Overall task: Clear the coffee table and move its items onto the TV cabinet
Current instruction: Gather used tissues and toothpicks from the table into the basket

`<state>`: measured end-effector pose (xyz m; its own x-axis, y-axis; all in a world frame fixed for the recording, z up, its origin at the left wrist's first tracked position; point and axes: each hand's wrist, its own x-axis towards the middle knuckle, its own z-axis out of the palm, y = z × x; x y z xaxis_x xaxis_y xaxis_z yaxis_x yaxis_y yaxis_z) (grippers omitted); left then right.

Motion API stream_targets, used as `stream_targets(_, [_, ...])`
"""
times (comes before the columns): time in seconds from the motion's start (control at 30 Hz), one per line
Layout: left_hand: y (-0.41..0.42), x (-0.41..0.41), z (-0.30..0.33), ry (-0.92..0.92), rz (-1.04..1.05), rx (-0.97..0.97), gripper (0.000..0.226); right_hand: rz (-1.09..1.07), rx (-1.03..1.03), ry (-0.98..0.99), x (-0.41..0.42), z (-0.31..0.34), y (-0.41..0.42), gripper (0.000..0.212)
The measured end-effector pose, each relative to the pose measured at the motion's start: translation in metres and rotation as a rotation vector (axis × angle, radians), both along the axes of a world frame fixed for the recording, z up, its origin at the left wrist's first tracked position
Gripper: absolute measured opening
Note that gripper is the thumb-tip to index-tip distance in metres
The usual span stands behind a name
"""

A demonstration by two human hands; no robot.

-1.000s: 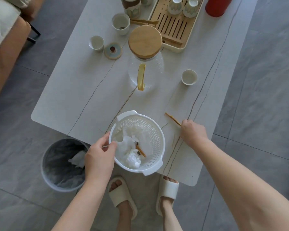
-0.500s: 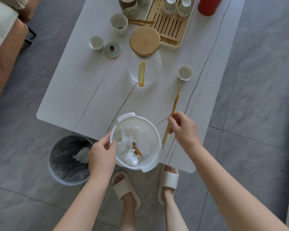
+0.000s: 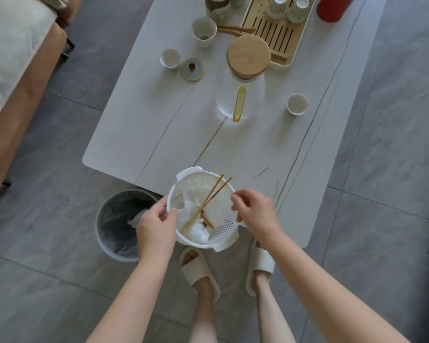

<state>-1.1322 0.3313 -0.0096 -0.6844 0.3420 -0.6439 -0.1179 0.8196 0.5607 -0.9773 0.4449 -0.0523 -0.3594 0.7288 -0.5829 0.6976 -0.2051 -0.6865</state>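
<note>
A white perforated basket sits at the near edge of the pale coffee table. Crumpled tissue lies inside, with two thin wooden chopsticks leaning across it. My left hand grips the basket's left rim. My right hand hovers at the right rim, fingers loosely curled and holding nothing. Farther back stand a glass pitcher with a wooden lid, several small cups such as one at the right, a coaster, a bamboo tea tray and a red bottle.
A grey bin with a liner stands on the floor left of the basket. A sofa fills the left edge. A thin stick lies on the table near my right hand. My slippered feet are below the table edge.
My right hand lifted the chopsticks from the table, carried them left and let them go into the basket. The left hand has stayed on the basket rim.
</note>
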Motion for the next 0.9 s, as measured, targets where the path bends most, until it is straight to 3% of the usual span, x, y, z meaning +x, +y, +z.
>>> stream_targets(0.13, [-0.02,-0.013,-0.009,0.009,0.014,-0.005,0.037,-0.194,-0.002,-0.225,0.032,-0.041,0.026,0.022])
stream_targets(0.23, [-0.027,-0.02,-0.018,-0.023,0.052,0.019,0.037,-0.184,0.012,-0.449,0.047,-0.071,0.046,0.031])
stream_targets(0.47, [-0.022,-0.032,-0.027,-0.025,0.045,0.04,0.041,-0.137,0.073,-0.671,0.037,-0.1,0.063,0.023])
stream_targets(0.63, [-0.014,-0.034,-0.023,-0.025,0.028,0.059,0.036,0.07,0.072,-0.676,0.032,-0.096,0.073,0.021])
stream_targets(0.73, [-0.009,-0.033,-0.02,-0.02,0.018,0.06,0.036,0.262,0.19,-0.56,0.026,-0.091,0.082,0.027])
stream_targets(0.83, [-0.004,-0.031,-0.018,-0.02,0.019,0.049,0.044,0.479,0.337,-0.564,0.019,-0.089,0.092,0.04])
stream_targets(0.9, [-0.002,-0.031,-0.019,-0.014,0.015,0.041,0.045,0.591,0.386,-0.586,0.014,-0.092,0.096,0.035])
